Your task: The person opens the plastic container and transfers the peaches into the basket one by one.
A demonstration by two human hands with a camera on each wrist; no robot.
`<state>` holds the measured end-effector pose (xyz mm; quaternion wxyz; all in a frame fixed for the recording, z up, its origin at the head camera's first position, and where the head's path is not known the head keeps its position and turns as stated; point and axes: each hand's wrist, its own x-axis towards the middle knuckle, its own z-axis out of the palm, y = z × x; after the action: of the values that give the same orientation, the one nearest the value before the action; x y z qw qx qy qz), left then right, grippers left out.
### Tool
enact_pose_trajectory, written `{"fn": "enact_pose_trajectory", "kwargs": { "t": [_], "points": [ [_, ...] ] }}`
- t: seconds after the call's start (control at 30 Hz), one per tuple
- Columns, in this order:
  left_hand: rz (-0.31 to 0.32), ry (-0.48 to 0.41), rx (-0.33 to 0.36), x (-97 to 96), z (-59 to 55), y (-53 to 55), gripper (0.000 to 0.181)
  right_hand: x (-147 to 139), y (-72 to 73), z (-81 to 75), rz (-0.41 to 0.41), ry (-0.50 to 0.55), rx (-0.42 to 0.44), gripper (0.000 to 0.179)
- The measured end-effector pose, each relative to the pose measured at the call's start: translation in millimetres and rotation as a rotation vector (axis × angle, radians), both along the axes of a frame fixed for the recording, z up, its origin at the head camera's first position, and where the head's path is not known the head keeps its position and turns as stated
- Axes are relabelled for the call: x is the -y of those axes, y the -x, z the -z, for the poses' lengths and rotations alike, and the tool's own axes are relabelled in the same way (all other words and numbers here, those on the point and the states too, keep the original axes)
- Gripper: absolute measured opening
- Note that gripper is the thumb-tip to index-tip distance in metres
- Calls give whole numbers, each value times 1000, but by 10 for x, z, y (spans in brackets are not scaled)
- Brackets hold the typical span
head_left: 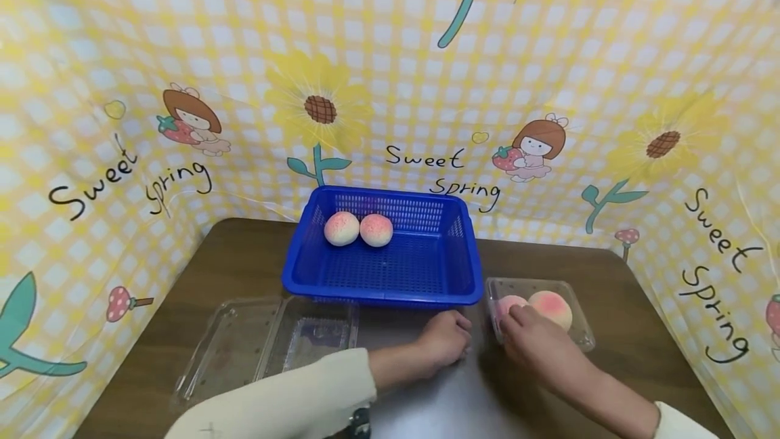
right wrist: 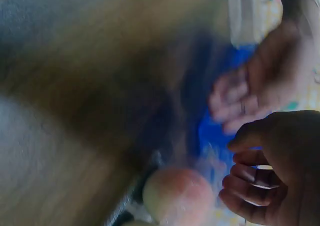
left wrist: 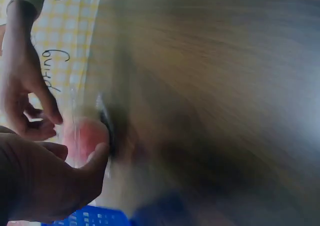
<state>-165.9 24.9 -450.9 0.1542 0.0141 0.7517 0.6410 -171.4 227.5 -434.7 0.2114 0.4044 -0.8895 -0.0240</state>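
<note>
Peaches (head_left: 553,309) sit by the slack, parted right grip (head_left: 541,343), contact unclear; the left grip (head_left: 446,339) is loose, empty.

A yellow-and-white checked fabric backdrop (head_left: 378,39) fills the top and both sides of the head view. Printed on it are large yellow sunflowers (head_left: 319,109) with brown centres, brown-haired cartoon girls (head_left: 536,144) holding strawberries, and black handwritten-style "Sweet Spring" lettering (head_left: 426,158). Across the bottom lies a dark brown wood-grain tabletop (head_left: 634,330), pale glare (head_left: 420,408) whitening its lower middle.
</note>
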Motion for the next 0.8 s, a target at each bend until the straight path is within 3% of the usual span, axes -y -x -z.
{"fn": "enact_pose_trajectory", "kwargs": {
  "t": [0.1,0.23,0.33,0.4,0.53,0.67,0.8],
  "points": [
    [-49,-141,109,-208,24,11,21,71,-35,90,-5,-100,-81,25],
    [-66,-79,101,-358,48,52,24,127,-103,130,47,-153,-116,28],
    [-78,-100,108,-445,124,118,19,158,-196,159,111,-123,-63,32],
    [-96,-204,149,-502,192,173,24,176,-260,185,152,-96,-27,33],
    [-99,-342,191,-546,297,239,36,201,-316,239,186,-55,-57,31],
    [-95,-335,196,-546,347,242,36,203,-309,275,199,-29,-98,29],
    [-116,-330,194,-572,363,241,28,202,-294,298,202,-1,-73,30]
  ]
}}
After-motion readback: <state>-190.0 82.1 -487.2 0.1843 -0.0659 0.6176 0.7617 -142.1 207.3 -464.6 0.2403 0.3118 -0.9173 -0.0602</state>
